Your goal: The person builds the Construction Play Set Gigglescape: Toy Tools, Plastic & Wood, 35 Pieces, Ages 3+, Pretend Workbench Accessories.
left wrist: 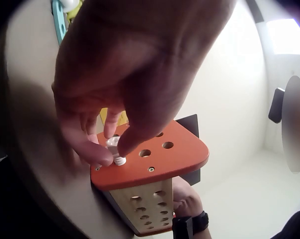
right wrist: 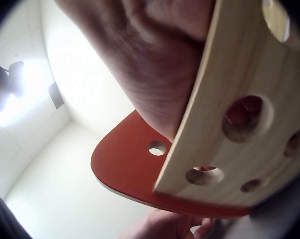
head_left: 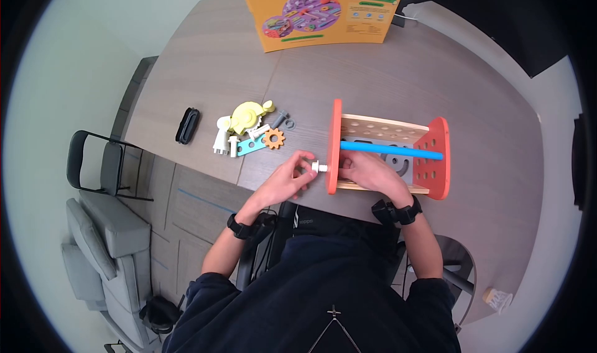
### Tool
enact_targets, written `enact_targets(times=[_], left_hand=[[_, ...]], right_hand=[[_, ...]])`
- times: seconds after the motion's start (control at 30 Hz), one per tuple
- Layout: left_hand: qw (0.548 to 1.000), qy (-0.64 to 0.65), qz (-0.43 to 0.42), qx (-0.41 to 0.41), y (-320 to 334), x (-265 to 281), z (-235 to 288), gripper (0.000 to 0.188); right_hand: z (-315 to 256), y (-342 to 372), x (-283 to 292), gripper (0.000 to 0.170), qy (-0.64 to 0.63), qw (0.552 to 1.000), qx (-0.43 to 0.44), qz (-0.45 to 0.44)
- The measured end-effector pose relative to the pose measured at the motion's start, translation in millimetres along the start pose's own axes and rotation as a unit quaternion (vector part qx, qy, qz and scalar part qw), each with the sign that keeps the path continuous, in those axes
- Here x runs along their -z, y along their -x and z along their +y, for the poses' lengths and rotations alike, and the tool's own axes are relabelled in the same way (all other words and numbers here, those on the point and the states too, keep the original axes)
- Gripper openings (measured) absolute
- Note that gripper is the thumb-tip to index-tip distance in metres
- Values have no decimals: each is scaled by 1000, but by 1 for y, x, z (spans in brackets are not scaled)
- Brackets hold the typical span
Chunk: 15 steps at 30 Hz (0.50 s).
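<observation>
My left hand (head_left: pixel 285 180) pinches the head of a white toy bolt (head_left: pixel 318 166) between thumb and fingers. The bolt's threaded shank stands at a hole in the orange-red end panel (left wrist: pixel 177 157) of a toy toolbox; the left wrist view shows that panel's several round holes. Inside the box, under the blue rod (head_left: pixel 385 148), my right hand (head_left: pixel 373 171) reaches to the panel's inner face, beside the bolt's hole. Its fingertips are hidden, and I cannot tell what they hold. The wooden side panel (right wrist: pixel 249 89) stands next to that hand in the right wrist view.
Left of the box lie a yellow toy piece (head_left: pixel 247 115), a turquoise holed strip (head_left: pixel 251 145), an orange gear (head_left: pixel 273 138), white bolts and grey hardware. A black case (head_left: pixel 187 126) lies farther left. A yellow printed box (head_left: pixel 323 14) stands at the table's back.
</observation>
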<state>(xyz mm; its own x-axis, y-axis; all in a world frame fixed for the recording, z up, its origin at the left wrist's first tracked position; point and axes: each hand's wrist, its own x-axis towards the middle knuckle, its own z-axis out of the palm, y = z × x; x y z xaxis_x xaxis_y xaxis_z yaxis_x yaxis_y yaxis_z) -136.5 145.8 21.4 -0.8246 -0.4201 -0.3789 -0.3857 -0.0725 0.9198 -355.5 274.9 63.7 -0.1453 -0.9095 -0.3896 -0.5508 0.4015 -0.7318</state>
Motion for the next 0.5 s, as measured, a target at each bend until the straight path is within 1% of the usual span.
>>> enact_targets(times=[0.03,0.13,0.23,0.33,0.4,0.43,0.5], left_hand=[[1000,10,10,13,-1,-1,0,28],[997,-8,-16,79,-7,3,-8,33],[995,-31,-31,88,-8,3,-8,42],[996,-22,-36,79,-10,3,-10,33],[998,-14,-36,45,-8,4,-13,27],[999,-10,-35,27,-7,5,-12,25],[999,-11,-34,22,-3,4,-4,24]], right_hand=[[0,0,0,33,2,1000,-3,4],[-1,0,0,34,13,1000,-14,2],[-2,-1,0,35,12,1000,-14,-1],[-1,-1,0,36,11,1000,-12,3],[0,-1,-1,35,9,1000,-12,3],[1,-1,-2,33,6,1000,-12,1],[1,-1,-2,32,4,1000,-13,-2]])
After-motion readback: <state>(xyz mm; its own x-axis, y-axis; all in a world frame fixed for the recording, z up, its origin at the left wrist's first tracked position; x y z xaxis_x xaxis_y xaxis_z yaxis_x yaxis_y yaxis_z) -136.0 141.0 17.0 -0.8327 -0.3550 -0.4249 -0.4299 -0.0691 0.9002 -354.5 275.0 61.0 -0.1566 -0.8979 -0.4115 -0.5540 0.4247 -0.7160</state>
